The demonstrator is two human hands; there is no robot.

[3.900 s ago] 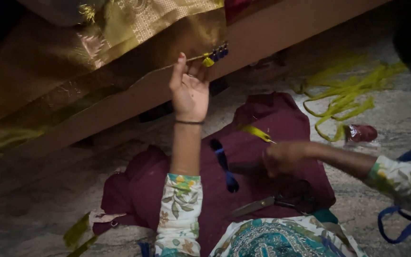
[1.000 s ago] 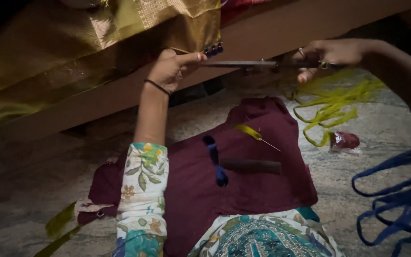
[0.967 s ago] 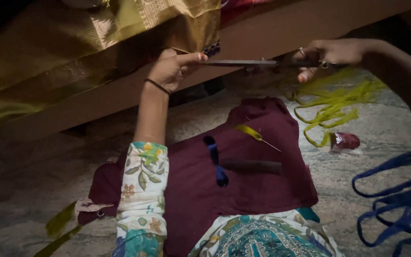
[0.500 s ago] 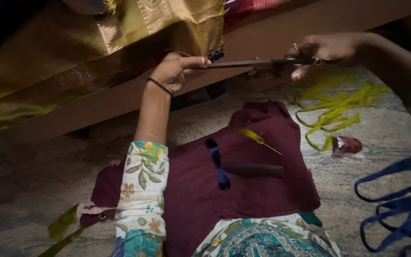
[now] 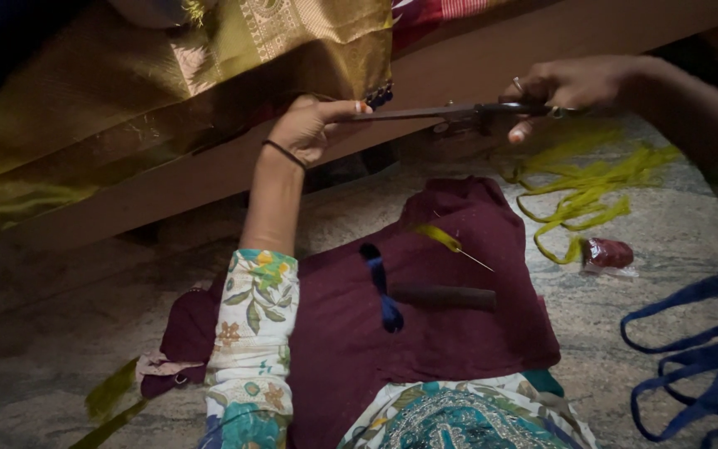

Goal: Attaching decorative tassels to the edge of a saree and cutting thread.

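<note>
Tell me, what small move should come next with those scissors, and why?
Probably close the scissors. The right hand holds the handles, and the blade tips reach the spot where the left hand pinches the tassel at the gold cloth's edge.

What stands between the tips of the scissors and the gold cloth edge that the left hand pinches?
Nothing visible. The left hand pinches the edge of the gold cloth beside its dark tassel. The scissors, held by the right hand, point their blades straight at those fingertips, with no object in between.
</note>
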